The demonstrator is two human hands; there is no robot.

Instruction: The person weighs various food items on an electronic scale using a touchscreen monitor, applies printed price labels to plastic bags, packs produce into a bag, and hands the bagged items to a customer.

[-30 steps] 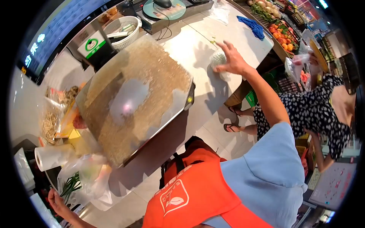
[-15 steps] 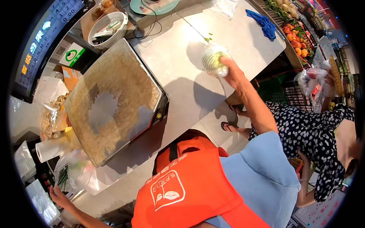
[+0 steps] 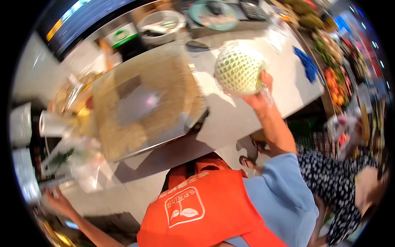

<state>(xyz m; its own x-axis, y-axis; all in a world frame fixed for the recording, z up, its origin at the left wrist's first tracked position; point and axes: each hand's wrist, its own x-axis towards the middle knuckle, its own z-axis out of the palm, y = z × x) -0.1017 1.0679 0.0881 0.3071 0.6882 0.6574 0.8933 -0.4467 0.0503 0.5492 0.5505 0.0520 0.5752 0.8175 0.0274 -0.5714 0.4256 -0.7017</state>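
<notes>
My right hand [image 3: 260, 94] grips a melon [image 3: 239, 69], pale green and round, in a white foam net with clear plastic around it. The hand holds it from its lower right side, above the pale counter [image 3: 224, 123]. Down at the lower left, my left hand [image 3: 61, 202] has its fingers apart, and I see nothing in it. Closest to that hand is a clear plastic bag [image 3: 78, 164] with something green inside, at the counter's left end. The view is blurred by motion.
A worn metal scale plate [image 3: 168, 99] covers the counter's left part. Behind it stand a white basket [image 3: 162, 26] and a screen [image 3: 78, 20]. A blue cloth [image 3: 305, 64] lies near the right edge. A person in a dotted dress [image 3: 329, 177] stands at the right, by produce crates.
My right hand has raised the melon, which looks larger and nearer to the camera. The head view has turned, shifting the scale and counter rightward. My left hand stays at the lower left.
</notes>
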